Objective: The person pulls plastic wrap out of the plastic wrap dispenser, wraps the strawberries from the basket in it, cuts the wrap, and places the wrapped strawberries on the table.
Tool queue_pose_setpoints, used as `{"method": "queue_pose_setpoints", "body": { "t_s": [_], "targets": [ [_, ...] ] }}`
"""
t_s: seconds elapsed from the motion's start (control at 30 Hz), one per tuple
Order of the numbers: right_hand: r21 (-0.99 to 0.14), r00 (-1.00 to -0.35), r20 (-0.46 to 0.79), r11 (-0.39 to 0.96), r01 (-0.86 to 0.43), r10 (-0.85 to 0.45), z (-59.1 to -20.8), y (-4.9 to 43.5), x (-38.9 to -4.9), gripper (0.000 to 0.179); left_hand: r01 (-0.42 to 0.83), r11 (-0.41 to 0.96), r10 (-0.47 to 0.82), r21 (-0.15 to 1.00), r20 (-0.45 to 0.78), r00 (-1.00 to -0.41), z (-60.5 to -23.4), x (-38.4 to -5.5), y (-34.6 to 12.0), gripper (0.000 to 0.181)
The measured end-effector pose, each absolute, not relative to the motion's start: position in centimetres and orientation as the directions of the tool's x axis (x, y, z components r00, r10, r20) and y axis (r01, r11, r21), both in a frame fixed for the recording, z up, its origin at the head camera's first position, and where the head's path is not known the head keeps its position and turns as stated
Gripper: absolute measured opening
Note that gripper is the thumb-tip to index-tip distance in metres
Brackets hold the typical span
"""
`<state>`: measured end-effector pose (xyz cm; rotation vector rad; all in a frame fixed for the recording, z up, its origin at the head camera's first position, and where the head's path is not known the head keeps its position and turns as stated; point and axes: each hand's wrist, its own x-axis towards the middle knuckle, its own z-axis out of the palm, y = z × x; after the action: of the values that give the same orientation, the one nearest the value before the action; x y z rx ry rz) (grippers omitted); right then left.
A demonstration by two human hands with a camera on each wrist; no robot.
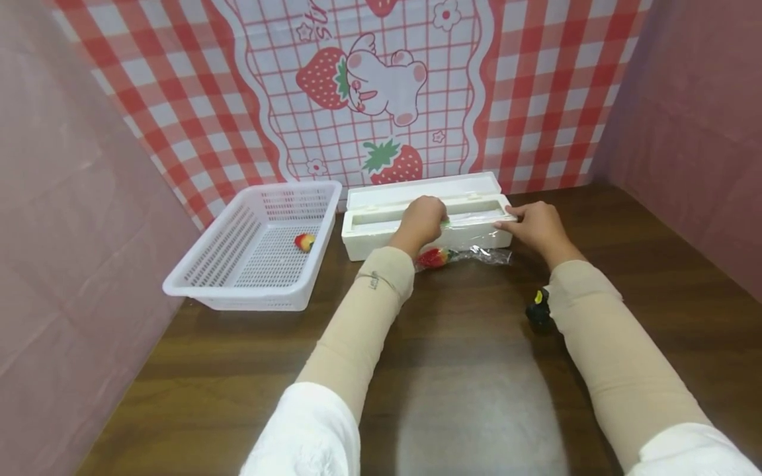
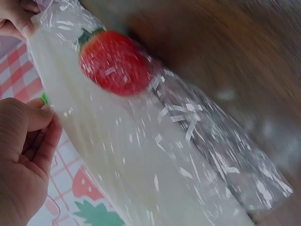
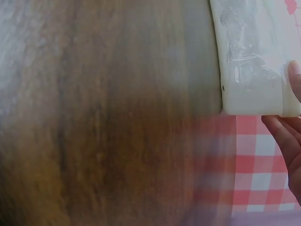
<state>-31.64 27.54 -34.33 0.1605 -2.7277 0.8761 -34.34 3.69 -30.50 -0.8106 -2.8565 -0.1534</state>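
Note:
A long white box [image 1: 381,239] with its lid [image 1: 424,183] tipped up behind it stands at the back of the table. My left hand [image 1: 421,223] is at its front rim, fingers curled, pinching a small green thing [image 2: 44,98] that is mostly hidden by the fingers. Clear plastic wrap [image 2: 221,155] hangs over the front of the box. A red strawberry with a green top [image 1: 436,258] lies in the wrap, low against the box front. My right hand [image 1: 538,228] grips the right end of the box, thumb at the front and fingers round the end.
To the left stands a white perforated basket [image 1: 256,291] with a small red-and-yellow fruit [image 1: 304,242] inside. A small black object with a yellow mark [image 1: 538,311] is beside the right sleeve. A checked strawberry-print cloth [image 1: 536,92] hangs close behind the box.

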Motion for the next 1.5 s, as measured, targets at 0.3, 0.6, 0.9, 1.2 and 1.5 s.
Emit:
{"method": "queue_pose_setpoints", "body": {
  "t_s": [0.3, 0.6, 0.9, 1.2, 1.5],
  "targets": [
    [-0.549, -0.957, 0.288, 0.816, -0.182, -0.02, -34.1, 27.9, -31.6, 0.059, 0.53, 0.845, 0.509, 0.063, 0.206, -0.836, -30.5, -34.6, 2.5, 0.017],
    [-0.556, -0.959, 0.282, 0.811, -0.181, -0.021, -34.3, 27.9, -31.7, 0.061, 0.512, 0.856, 0.491, 0.075, 0.195, -0.849, -30.6, -34.5, 1.7, 0.016],
    [-0.565, -0.96, 0.28, 0.804, -0.183, -0.022, -34.3, 27.8, -31.5, 0.061, 0.511, 0.857, 0.492, 0.059, 0.199, -0.848, -30.4, -34.2, 0.8, 0.018],
    [-0.568, -0.964, 0.266, 0.805, -0.174, -0.021, -34.5, 27.7, -31.5, 0.061, 0.517, 0.853, 0.494, 0.07, 0.206, -0.845, -30.7, -34.0, -0.1, 0.016],
    [-0.563, -0.958, 0.285, 0.806, -0.185, -0.021, -34.3, 27.7, -31.5, 0.06, 0.503, 0.862, 0.48, 0.07, 0.208, -0.852, -30.6, -34.0, -1.0, 0.014]
  ]
}}
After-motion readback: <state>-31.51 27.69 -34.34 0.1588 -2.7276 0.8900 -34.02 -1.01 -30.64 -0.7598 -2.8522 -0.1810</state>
